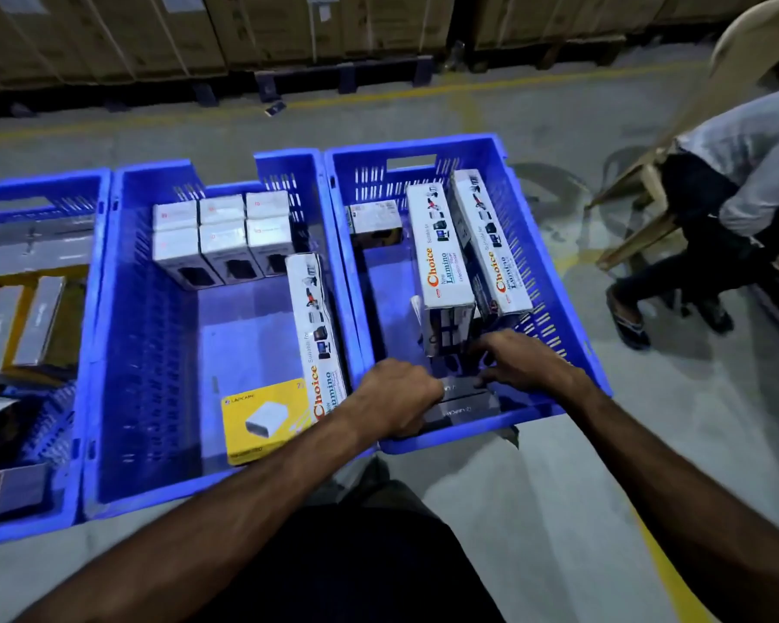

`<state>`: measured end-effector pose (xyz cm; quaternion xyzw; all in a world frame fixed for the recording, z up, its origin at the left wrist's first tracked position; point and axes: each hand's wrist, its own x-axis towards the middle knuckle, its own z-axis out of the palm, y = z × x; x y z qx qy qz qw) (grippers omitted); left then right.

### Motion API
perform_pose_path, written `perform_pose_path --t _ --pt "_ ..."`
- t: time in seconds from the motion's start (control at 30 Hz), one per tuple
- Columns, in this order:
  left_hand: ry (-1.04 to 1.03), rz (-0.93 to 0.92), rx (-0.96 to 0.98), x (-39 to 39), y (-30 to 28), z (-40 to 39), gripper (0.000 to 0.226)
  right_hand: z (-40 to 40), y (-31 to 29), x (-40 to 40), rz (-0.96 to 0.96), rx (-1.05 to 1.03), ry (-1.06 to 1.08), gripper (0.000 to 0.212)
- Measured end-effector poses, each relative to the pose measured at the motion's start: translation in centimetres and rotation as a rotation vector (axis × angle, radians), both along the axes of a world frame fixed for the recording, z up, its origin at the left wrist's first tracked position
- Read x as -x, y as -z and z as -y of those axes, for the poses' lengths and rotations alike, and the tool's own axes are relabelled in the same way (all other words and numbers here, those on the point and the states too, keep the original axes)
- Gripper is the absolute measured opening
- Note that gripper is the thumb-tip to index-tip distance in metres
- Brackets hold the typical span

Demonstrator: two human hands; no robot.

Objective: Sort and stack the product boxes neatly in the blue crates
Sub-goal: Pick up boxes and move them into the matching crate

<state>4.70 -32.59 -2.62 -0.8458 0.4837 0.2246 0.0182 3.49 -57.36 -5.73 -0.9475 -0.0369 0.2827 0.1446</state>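
Hands in right crate [554,245], near end: left hand [396,395] and right hand [525,364] both grasping dark boxes [466,404]; Choice boxes [446,272] just beyond.

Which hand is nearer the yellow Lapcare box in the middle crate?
Left. The left hand is just right of the yellow Lapcare box, across the crate wall; the right hand is farther right.

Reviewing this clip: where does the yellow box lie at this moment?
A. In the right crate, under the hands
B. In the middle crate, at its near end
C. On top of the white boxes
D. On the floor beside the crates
B: the yellow box lies flat on the bottom of the middle crate, at its near end beside a long Choice box.
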Motion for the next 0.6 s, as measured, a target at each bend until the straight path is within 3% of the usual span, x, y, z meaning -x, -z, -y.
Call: perform_pose_path --t 0.23,0.4,0.53,0.6 --pt "-0.053 0.096 -0.019 0.3 0.7 1.1 0.027 0.5 1.4 -0.3 0.195 -0.018 0.034 0.017" --pt "-0.008 0.171 -0.141 0.2 0.8 2.2 0.030 0.6 1.9 -0.2 0.119 -0.110 -0.023 0.026" --pt "0.023 0.168 -0.161 -0.3 0.8 3.1 0.026 0.2 2.1 0.1 0.029 -0.062 0.007 0.044" --pt "0.016 0.153 -0.149 -0.2 0.8 3.4 0.019 -0.1 2.6 -0.1 0.046 -0.053 0.046 0.039"
